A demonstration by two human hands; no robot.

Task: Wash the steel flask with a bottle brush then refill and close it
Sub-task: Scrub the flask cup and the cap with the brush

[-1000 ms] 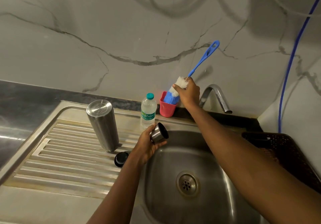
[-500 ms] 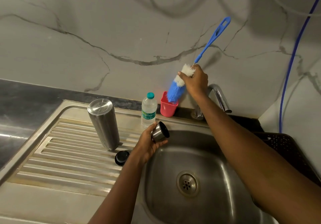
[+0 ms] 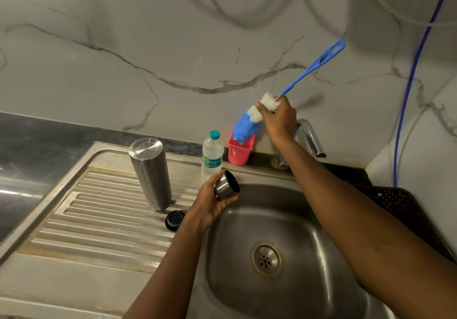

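**Kitchen: washing-up corner**

- Stainless-steel sink [image 3: 235, 256]: one bowl, with a round drain strainer [image 3: 265, 259] at the bottom.
- Ribbed steel drainboard [image 3: 99, 219]: joined to the bowl on its left. A steel flask [image 3: 150, 175] stands on it.
- Chrome tap [image 3: 310, 138]: at the back edge, with its spout over the bowl.
- Dark polished stone tabletop [image 3: 37, 140]: lies left of the drainboard.
- Wall [image 3: 148, 34]: white marble-look slabs with grey veins, behind the sink and at its right.
- Red plastic cup [image 3: 238, 154] and small plastic water bottle [image 3: 211, 155]: side by side near the back wall.
- Black perforated plastic crate [image 3: 405, 209]: right of the bowl.
- Blue hose [image 3: 410, 83]: hangs down the right-hand corner.
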